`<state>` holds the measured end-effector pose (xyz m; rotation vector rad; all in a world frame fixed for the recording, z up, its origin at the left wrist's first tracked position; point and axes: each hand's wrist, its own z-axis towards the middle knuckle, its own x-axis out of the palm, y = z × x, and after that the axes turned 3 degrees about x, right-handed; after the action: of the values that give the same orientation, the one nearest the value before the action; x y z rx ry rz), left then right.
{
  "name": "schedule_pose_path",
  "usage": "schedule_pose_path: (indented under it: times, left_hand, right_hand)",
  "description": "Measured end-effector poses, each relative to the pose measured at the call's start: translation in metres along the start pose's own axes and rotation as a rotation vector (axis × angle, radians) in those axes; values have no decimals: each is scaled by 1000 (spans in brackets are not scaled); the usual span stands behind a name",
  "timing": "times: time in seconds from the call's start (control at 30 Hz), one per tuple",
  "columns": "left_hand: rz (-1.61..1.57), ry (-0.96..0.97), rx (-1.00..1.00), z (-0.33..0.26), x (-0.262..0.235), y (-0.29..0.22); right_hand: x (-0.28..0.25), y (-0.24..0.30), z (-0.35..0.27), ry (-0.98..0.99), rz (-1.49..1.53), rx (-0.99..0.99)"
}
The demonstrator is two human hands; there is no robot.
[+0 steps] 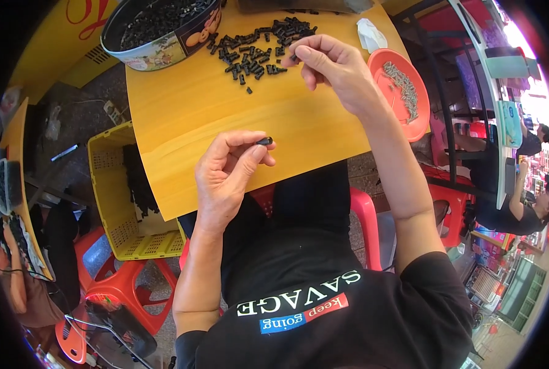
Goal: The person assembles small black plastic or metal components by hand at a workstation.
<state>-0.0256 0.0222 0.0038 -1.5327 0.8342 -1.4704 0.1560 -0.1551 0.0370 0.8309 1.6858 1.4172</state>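
Looking down from the head view: my left hand (228, 175) hovers over the near edge of the yellow worktop (188, 117), its grip pressed together on a small black piece (264, 141), thumb and forefinger pinching it at the tips. My right hand (333, 67) is stretched out to the far side, fingers curled and closed at the near right edge of the heap of black pieces (256, 46), the fingertips touching one of them; I cannot tell whether that piece is lifted off the wood. The heap lies spread loose on the far middle of the worktop. Just left of it, at the far left corner, stands a round tin (157, 27) filled with more dark pieces. To the right, hanging over the worktop's right edge, sits an orange plate (391, 64) with a streak of small grey parts on it. Down on my left, below the worktop, a yellow crate (111, 203) rests on a red stool (123, 283). A crumpled white tissue (369, 32) lies at the far right corner.
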Motion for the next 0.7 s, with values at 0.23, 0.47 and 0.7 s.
schedule_pose_path:
  times: [0.23, 0.47, 0.7]
  left_hand:
    - [0, -51, 16, 1, -1, -1]
    - [-14, -54, 41, 4, -2, 3]
    - [-33, -41, 54, 3, -3, 4]
  right_hand:
    - [28, 8, -44, 271, 535, 234]
    - [41, 17, -68, 285, 457, 239]
    - [50, 18, -72, 208, 292, 189]
